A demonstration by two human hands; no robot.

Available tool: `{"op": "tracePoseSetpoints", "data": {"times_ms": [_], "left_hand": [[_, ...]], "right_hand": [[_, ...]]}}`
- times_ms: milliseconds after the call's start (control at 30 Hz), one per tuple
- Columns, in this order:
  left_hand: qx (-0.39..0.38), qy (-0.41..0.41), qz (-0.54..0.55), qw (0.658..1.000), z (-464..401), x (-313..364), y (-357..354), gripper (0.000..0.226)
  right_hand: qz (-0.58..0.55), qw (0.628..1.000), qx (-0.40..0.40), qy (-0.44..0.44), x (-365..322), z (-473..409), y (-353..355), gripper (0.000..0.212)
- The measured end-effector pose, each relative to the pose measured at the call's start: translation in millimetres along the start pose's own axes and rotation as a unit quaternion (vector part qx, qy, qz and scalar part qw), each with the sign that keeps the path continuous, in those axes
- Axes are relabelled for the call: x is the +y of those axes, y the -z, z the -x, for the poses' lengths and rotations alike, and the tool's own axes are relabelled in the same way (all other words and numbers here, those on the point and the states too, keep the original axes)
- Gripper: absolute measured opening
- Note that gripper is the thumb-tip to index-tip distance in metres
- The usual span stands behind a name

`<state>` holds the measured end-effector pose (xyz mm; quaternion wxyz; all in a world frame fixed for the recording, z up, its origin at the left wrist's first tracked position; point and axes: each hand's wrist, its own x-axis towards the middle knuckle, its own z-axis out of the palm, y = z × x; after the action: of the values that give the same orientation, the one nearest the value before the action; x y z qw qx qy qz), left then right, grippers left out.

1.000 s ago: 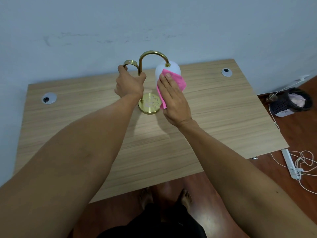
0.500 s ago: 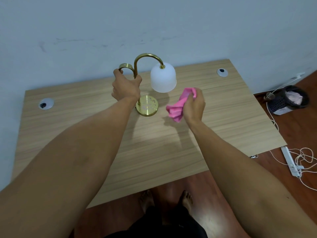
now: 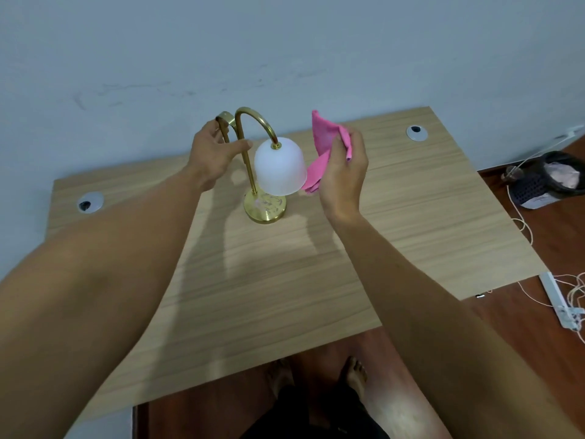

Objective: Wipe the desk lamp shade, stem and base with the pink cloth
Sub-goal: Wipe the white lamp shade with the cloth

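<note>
Standing at the near edge, bare feet (image 3: 316, 375) rest on a reddish wood floor (image 3: 522, 255). A pale wood-grain worktop (image 3: 269, 280) stretches ahead, with a round cable grommet (image 3: 90, 202) near its far left corner and another (image 3: 417, 133) at far right. Shadows of both arms fall across the middle. The lamp (image 3: 265, 172) stands upright toward the far side, its brass base (image 3: 265, 210) flat on the worktop and its white shade (image 3: 280, 167) hanging from a curved brass stem (image 3: 250, 160). The left hand (image 3: 212, 153) sits by the stem, grip apart, thumb near it. The right hand (image 3: 343, 172) holds the cloth (image 3: 327, 144) clamped in its grip just right of the shade. At right on the floor lie a power strip (image 3: 558, 302), cords and a dark bin (image 3: 547, 180). A grey-blue wall (image 3: 285, 52) closes the back.
</note>
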<state>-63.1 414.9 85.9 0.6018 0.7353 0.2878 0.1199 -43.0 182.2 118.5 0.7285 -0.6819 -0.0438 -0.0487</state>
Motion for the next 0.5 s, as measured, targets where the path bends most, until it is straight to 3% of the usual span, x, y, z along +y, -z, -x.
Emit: {"op": "tracePoseSetpoints", "data": {"times_ms": [100, 200, 333, 500], "left_hand": [[-0.029, 0.018, 0.013, 0.999, 0, 2, 3, 0.074], [-0.051, 0.013, 0.019, 0.998, -1, 2, 3, 0.075], [-0.075, 0.011, 0.021, 0.997, -6, 2, 5, 0.071], [-0.079, 0.019, 0.024, 0.996, -8, 2, 7, 0.077]], "right_hand": [[0.019, 0.993, -0.079, 0.082, 5, 27, -13, 0.021], [0.03, 0.989, -0.102, 0.103, 13, 33, -21, 0.023], [0.033, 0.988, -0.134, 0.075, 12, 21, -32, 0.022], [0.006, 0.996, -0.09, 0.011, 22, 12, -28, 0.022]]}}
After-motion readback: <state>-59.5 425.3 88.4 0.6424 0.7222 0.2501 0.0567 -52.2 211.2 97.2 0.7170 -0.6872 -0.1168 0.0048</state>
